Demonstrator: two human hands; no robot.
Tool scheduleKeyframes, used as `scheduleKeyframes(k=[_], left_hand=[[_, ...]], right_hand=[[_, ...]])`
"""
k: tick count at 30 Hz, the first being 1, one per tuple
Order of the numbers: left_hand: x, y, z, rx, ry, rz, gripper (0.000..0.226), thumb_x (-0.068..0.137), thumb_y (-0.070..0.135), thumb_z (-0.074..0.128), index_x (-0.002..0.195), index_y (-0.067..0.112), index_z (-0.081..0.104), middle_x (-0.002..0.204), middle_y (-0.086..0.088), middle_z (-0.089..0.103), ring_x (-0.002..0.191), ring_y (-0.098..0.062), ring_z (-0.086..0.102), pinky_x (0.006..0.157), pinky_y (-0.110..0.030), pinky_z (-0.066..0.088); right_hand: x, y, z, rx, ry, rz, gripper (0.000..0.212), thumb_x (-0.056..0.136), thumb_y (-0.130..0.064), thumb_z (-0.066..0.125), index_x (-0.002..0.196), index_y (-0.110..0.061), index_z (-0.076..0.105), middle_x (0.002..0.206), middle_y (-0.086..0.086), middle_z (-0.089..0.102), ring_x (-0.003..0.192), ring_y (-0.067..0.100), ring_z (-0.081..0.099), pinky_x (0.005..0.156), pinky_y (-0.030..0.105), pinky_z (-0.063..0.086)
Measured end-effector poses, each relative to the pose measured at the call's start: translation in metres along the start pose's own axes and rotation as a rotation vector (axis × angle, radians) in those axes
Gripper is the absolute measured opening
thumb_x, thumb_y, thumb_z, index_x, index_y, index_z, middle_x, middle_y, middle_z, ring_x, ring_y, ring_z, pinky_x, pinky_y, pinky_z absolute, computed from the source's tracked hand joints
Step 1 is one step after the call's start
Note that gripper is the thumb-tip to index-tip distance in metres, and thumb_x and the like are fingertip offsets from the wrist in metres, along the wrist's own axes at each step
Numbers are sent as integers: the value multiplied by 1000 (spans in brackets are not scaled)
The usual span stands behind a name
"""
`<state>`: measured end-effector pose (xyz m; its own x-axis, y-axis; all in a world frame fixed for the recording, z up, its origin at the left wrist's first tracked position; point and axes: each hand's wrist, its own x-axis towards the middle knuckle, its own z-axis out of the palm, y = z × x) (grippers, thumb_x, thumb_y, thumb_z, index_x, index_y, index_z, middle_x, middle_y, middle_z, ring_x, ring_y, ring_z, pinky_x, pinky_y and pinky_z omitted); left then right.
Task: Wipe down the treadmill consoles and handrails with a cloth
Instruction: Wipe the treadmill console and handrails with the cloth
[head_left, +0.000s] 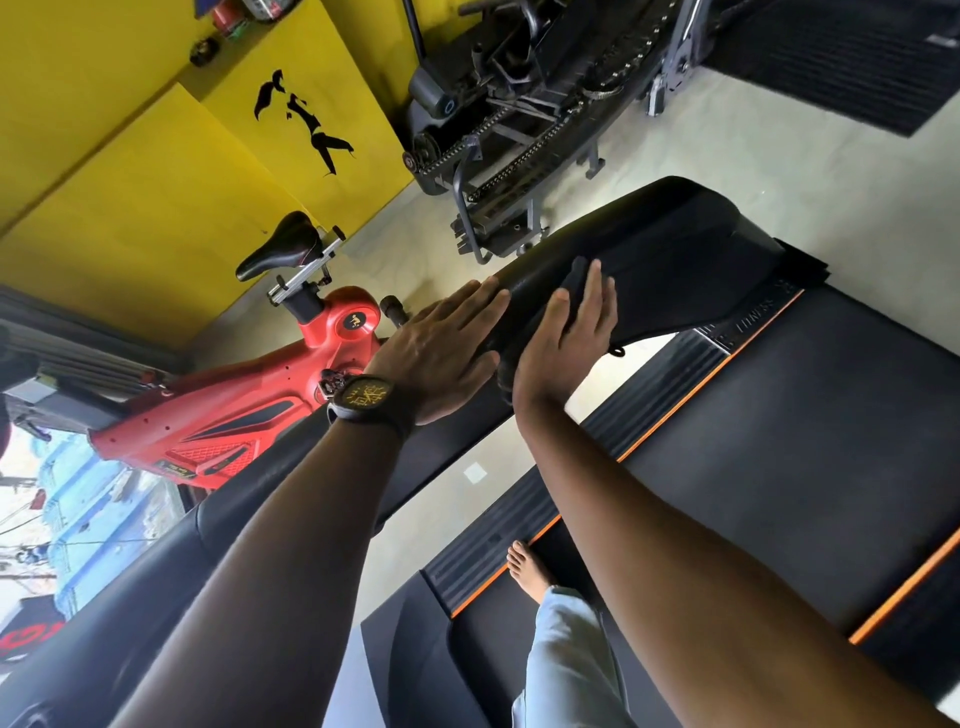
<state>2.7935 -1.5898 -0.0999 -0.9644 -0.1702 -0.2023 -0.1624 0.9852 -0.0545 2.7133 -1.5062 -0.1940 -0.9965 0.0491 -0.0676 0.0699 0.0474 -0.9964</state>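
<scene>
While the person is standing barefoot on the treadmill deck (779, 426), both hands are lying flat on its black side rail (441, 460); the left hand (441, 358), wearing a dark watch (366, 400), is resting with fingers straight and close together; the right hand (566, 338) is pressing a dark cloth (575, 278) (barely distinguishable from the black plastic) against the rail with straight fingers; a red exercise bike (234, 421) is standing just beyond.
</scene>
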Motion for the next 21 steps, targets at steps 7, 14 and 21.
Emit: scheduleKeyframes(k=[7, 14, 21], left_hand=[[3, 8, -6, -28, -6, -24, 64, 101, 40, 34, 159, 18, 19, 166, -5, 21, 152, -21, 20, 119, -33, 13], [32, 21, -5, -77, 7, -28, 62, 103, 41, 31, 160, 19, 16, 166, -4, 17, 153, -20, 16, 123, -38, 18], [37, 19, -2, -61, 21, -13, 64, 103, 37, 39, 160, 19, 14, 167, -3, 15, 154, -19, 13, 121, -34, 13]], right_hand=[[-3, -1, -1, 22, -21, 175, 56, 102, -43, 33, 155, -28, 39, 161, 9, 33, 143, 29, 38, 116, 48, 37], [21, 22, 3, 62, 31, 300, 60, 99, -50, 28, 155, -29, 38, 160, 7, 36, 145, 28, 37, 116, 52, 35], [14, 6, -3, 23, 2, 18, 52, 103, -32, 39, 152, -16, 45, 159, 16, 37, 145, 31, 35, 115, 43, 34]])
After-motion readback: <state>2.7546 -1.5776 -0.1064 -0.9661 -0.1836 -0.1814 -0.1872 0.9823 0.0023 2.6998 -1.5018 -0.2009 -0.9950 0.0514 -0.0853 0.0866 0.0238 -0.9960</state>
